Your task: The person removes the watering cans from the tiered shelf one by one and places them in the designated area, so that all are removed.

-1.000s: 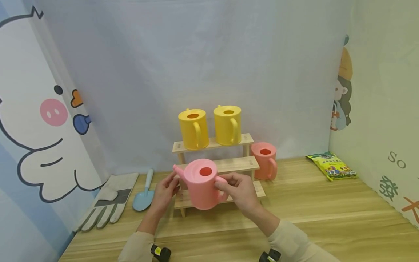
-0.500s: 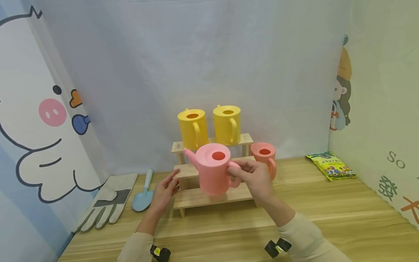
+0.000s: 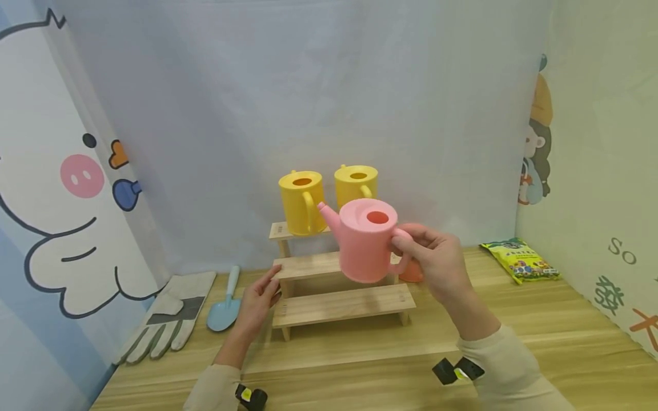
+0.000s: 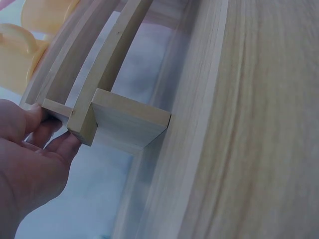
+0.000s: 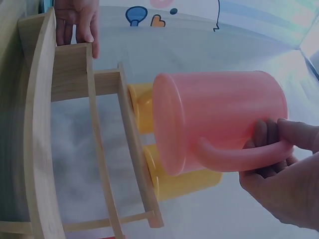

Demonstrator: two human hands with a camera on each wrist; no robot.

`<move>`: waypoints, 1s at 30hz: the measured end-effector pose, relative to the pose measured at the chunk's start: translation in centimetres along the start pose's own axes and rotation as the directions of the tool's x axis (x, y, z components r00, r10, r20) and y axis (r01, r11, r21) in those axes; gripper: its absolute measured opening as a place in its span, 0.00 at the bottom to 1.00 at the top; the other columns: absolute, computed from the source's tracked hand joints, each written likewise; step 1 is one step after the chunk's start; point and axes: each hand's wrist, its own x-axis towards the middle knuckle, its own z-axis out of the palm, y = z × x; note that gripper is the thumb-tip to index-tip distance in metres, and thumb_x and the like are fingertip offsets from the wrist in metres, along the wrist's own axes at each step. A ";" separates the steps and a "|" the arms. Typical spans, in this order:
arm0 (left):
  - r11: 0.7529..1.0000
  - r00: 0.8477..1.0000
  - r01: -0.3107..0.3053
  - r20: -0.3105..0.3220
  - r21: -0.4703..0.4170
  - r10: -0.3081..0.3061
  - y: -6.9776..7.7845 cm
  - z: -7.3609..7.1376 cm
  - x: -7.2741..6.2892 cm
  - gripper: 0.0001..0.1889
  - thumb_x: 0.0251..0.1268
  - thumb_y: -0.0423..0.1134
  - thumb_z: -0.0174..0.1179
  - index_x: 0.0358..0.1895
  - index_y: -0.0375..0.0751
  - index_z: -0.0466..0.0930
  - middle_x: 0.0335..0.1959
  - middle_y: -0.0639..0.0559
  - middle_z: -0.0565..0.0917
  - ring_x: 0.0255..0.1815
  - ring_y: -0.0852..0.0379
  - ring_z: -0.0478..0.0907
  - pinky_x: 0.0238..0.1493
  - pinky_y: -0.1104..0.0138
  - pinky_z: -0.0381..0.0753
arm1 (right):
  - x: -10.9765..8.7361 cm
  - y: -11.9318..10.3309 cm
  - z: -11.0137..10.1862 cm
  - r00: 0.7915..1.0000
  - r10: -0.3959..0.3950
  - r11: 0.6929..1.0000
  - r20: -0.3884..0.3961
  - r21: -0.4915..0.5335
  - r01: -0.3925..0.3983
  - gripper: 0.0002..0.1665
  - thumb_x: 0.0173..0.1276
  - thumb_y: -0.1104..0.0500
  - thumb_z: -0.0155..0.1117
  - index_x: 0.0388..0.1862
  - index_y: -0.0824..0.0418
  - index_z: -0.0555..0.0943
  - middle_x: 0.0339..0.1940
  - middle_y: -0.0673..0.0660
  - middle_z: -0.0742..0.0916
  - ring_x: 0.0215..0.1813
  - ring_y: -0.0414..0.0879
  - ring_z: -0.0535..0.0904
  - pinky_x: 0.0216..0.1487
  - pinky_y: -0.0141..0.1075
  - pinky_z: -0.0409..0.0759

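My right hand (image 3: pixel 437 262) grips the handle of a pink watering can (image 3: pixel 365 242) and holds it up in front of the three-step wooden stand (image 3: pixel 339 305). The can is upright, its spout pointing left. With thumb and fingers, my left hand (image 4: pixel 37 149) holds the left end of the stand's middle step, also seen in the head view. Two yellow watering cans (image 3: pixel 302 205) stand on the top step; the pink can partly covers the right one in the head view. A second, coral-pink watering can (image 3: pixel 412 272) on the table is mostly hidden behind the held can and my right hand.
Left of the stand lie a light-blue trowel (image 3: pixel 225 308) and a grey-white work glove (image 3: pixel 172 314). A yellow-green packet (image 3: pixel 520 260) lies at the back right of the wooden table (image 3: pixel 514 319). A pale curtain (image 3: pixel 437 103) hangs behind.
My right hand has lifted the pink watering can up and to the right, away from the lower steps. The left hand has stayed at the stand's left end.
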 end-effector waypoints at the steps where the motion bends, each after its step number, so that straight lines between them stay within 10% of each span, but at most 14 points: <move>1: 1.000 1.000 0.000 -0.002 -0.002 0.000 0.0 0.0 0.0 0.22 0.81 0.30 0.45 0.74 0.33 0.64 0.73 0.35 0.65 0.70 0.43 0.65 0.67 0.52 0.70 | 0.1 -0.3 -0.3 1.000 0.000 1.000 -0.008 -0.005 0.000 0.08 0.68 0.69 0.68 0.44 0.72 0.85 0.34 0.55 0.90 0.39 0.47 0.88 0.51 0.42 0.85; 17: 1.000 1.000 -0.016 0.001 0.013 0.016 0.1 -0.2 -0.1 0.22 0.81 0.31 0.45 0.74 0.33 0.64 0.72 0.32 0.66 0.71 0.42 0.64 0.66 0.53 0.71 | 0.8 -3.8 -4.8 0.985 -0.043 0.997 -0.166 0.056 0.053 0.05 0.66 0.67 0.70 0.40 0.67 0.89 0.31 0.55 0.90 0.34 0.45 0.87 0.47 0.33 0.86; 30: 1.000 1.000 -0.004 0.024 0.031 0.003 0.0 -0.2 -0.2 0.23 0.82 0.33 0.44 0.76 0.37 0.64 0.74 0.34 0.63 0.73 0.41 0.62 0.68 0.53 0.70 | 1.7 -3.9 -8.2 0.915 -0.039 0.994 -0.403 0.077 0.076 0.10 0.57 0.69 0.77 0.38 0.71 0.88 0.28 0.59 0.89 0.31 0.46 0.88 0.43 0.34 0.86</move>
